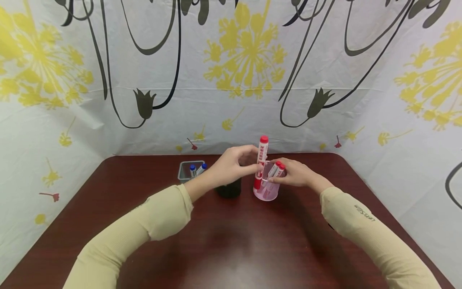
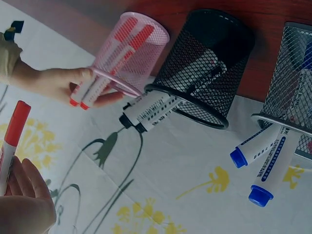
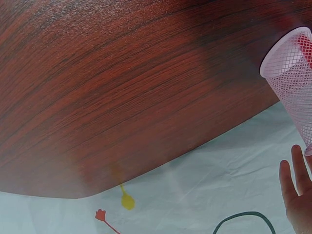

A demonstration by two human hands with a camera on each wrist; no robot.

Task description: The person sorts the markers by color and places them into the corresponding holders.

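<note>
My left hand (image 1: 232, 163) holds a white whiteboard marker (image 1: 263, 149) with a red cap, upright at the left side of the pink mesh pen cup (image 1: 267, 195). In the left wrist view the red cap (image 2: 18, 122) rises above my left fingers, apart from the cup. My right hand (image 1: 296, 173) grips the pink cup by its rim, the thumb on the near side. Inside that cup lean two red-capped markers (image 2: 114, 58). The right wrist view catches only part of the pink cup (image 3: 287, 73) and several fingers of my right hand (image 3: 301, 200).
Left of the pink cup stands a black mesh pen cup (image 2: 209, 58) with black-capped markers (image 2: 148, 111). Further left is a grey mesh holder (image 2: 287, 92) with blue-capped markers (image 2: 270, 163). All stand near the back of the dark wooden table (image 1: 223, 241), before a patterned cloth (image 1: 231, 120).
</note>
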